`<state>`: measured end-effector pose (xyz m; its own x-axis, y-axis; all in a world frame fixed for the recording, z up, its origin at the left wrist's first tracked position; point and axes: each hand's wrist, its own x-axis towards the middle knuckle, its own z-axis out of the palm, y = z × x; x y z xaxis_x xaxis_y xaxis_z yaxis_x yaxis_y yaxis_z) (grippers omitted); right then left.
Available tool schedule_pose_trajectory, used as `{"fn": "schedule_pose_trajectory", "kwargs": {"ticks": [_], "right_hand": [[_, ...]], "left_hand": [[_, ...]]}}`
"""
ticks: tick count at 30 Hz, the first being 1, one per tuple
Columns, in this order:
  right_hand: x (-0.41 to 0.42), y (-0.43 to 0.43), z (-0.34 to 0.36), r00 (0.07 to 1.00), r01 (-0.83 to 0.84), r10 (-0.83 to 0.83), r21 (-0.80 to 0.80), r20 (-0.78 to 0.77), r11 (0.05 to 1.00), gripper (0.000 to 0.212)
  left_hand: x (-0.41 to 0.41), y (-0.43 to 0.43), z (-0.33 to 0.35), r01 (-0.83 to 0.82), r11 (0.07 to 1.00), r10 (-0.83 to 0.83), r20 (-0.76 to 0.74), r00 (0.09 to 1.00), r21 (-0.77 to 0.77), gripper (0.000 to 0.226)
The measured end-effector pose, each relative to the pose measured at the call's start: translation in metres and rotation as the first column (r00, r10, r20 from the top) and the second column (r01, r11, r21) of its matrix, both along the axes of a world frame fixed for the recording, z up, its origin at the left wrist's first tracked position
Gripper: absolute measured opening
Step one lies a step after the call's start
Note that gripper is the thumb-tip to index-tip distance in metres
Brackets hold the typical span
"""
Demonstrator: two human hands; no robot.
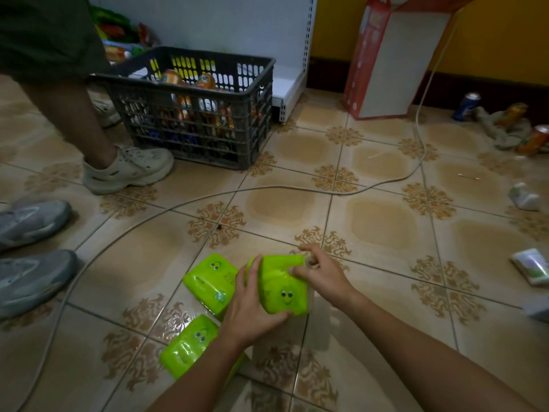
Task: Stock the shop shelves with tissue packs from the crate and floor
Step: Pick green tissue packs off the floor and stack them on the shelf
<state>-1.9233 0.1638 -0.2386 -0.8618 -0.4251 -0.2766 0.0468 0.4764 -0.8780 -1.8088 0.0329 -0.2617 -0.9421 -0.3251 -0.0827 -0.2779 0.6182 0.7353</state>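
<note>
Both forearms come in from 6 o'clock. The left hand [249,310] and right hand [323,278] have one green tissue pack [282,289] squeezed between them low over the floor [383,221]. The left grip is curled round its near left side, and the right grip has fingers bent over the far right corner. Honestly can't tell if it's lifted clear or just tipped up on the tiles. Two more green packs lie right beside it, a second pack [211,281] touching the left hand at about 9 o'clock of the held one, and a third pack [187,343] at 7 o'clock, half under the left forearm. So I'd say this is early-ish: one pack being picked up and at least two to go from this little pile. There are also a couple of pale packets [531,266] way out at 3 o'clock that might be tissues too, but they're too blurry to call. The grey crate [255,114] sits at 11 o'clock. Through the mesh I only make out drink cans, so whether any tissue packs are in there is anyone's guess. The white shelf unit [225,22] behind it at 12 o'clock is cut off at the top, and I can't see any green packs on the bit that shows.
</note>
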Motion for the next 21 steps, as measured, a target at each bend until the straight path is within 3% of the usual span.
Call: {"fn": "schedule_pose_trajectory", "kwargs": {"ticks": [3, 7, 11, 15, 21], "right_hand": [[-0.008, 0.011, 0.007, 0.976, 0.215, -0.208, -0.113, 0.068, 0.970, 0.035], [-0.017, 0.034, 0.014, 0.948, 0.286, -0.292, -0.058, -0.127, 0.956, 0.027], [-0.016, 0.060, 0.035, 0.955, 0.171, -0.169, -0.014, -0.243, 0.985, 0.064], [-0.013, 0.101, 0.058, 0.918, 0.113, -0.011, 0.237, -0.396, 0.965, 0.096], [0.005, 0.198, 0.097, 0.867, 0.367, -0.249, 0.214, -0.432, 0.905, 0.107]], "left_hand": [[-0.003, 0.010, 0.003, 0.092, 0.994, -0.093, -0.020, 0.995, -0.052, 0.114], [-0.020, 0.026, 0.007, 0.052, 0.990, -0.071, -0.144, 0.987, -0.128, 0.092], [-0.043, 0.046, 0.016, 0.061, 0.994, -0.080, -0.216, 0.973, -0.094, 0.080], [-0.074, 0.075, 0.036, 0.176, 0.982, -0.188, -0.271, 0.944, -0.067, 0.078], [-0.112, 0.148, 0.080, 0.479, 0.862, -0.506, -0.352, 0.787, -0.167, 0.073]]}}
